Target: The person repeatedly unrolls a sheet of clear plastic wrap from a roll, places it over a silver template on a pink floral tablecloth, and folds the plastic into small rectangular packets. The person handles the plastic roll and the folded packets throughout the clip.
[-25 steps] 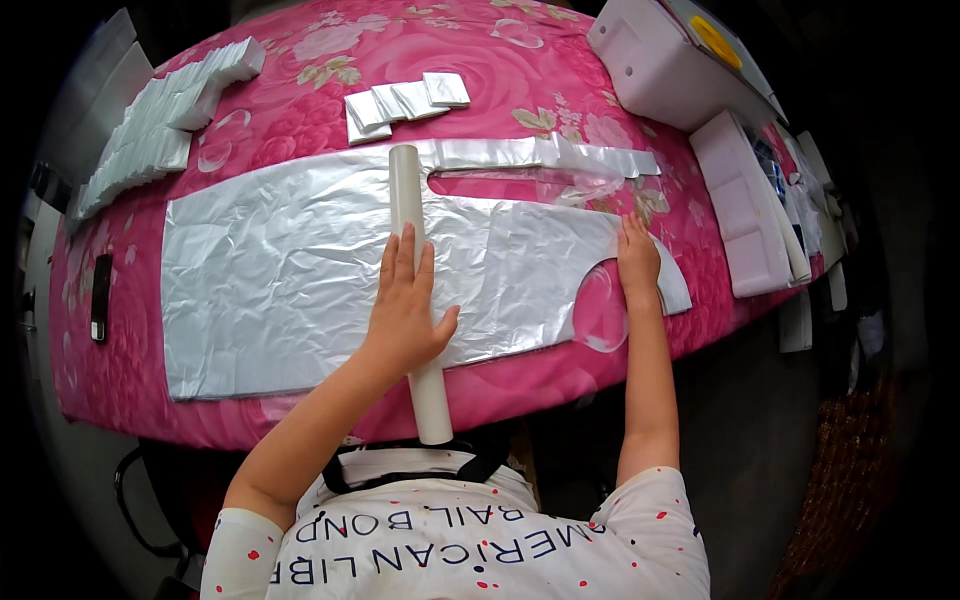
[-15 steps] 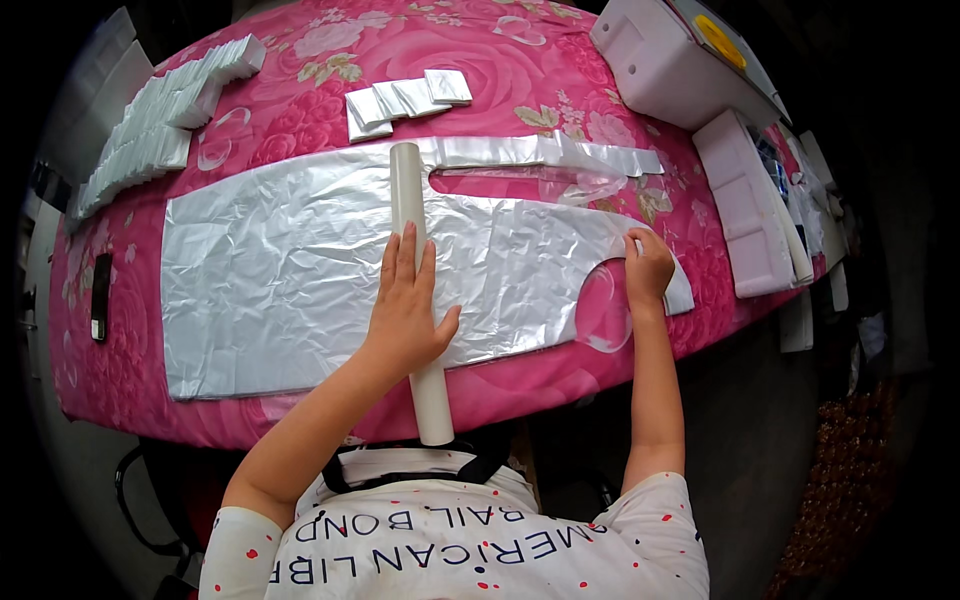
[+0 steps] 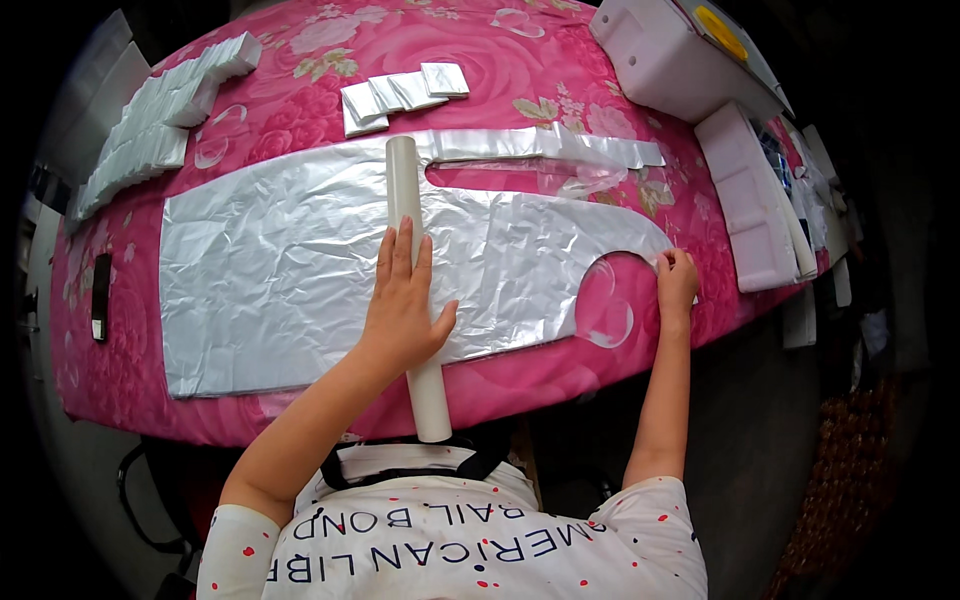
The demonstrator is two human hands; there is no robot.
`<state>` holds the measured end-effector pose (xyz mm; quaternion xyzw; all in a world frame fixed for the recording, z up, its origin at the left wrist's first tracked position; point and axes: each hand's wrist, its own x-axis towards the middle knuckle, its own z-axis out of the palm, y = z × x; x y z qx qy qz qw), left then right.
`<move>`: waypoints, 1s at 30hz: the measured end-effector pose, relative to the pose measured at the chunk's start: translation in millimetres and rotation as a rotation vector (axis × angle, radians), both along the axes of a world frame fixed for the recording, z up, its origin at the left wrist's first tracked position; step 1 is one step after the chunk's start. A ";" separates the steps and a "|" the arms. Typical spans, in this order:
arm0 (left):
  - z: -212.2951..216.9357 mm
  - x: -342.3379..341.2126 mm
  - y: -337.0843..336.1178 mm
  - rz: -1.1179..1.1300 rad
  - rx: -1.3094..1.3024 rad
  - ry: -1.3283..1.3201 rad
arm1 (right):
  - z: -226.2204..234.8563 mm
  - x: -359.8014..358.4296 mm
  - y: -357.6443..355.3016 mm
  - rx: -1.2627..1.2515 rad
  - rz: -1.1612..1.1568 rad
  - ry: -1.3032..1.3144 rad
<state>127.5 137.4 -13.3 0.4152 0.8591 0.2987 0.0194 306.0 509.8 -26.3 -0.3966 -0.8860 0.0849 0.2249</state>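
A thin, silvery-white plastic apron lies spread and creased across the table, with a rounded cutout and narrow straps toward its right end. Across its middle rests a long off-white tube, its near end reaching past the table's edge. My left hand lies flat on the tube, fingers stretched out and pointing away from me. At the apron's far right corner, beside the cutout, my right hand pinches the plastic between thumb and fingers.
Several folded plastic packets lie beyond the apron. A long row of folded packets stands at the far left, near a dark phone-like object. White foam boxes stand at the right. A pink floral cloth covers the table.
My right hand has moved right along the apron's end, drawing the corner out and smoothing the strap flatter. My left hand stays on the tube.
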 end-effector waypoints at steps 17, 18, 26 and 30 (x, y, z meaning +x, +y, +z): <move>-0.3 -0.1 2.7 0.003 -0.028 -0.007 | -22.2 14.6 26.4 0.224 0.059 -0.064; -1.1 -0.2 2.4 0.000 -0.020 -0.002 | -29.8 13.0 26.3 0.283 0.061 -0.079; -4.1 -0.8 0.6 0.010 -0.007 0.023 | -15.3 -0.4 -1.8 0.015 -0.027 0.228; -3.9 -1.1 1.1 -0.001 -0.007 0.019 | 8.4 -0.7 -18.0 0.027 -0.015 0.292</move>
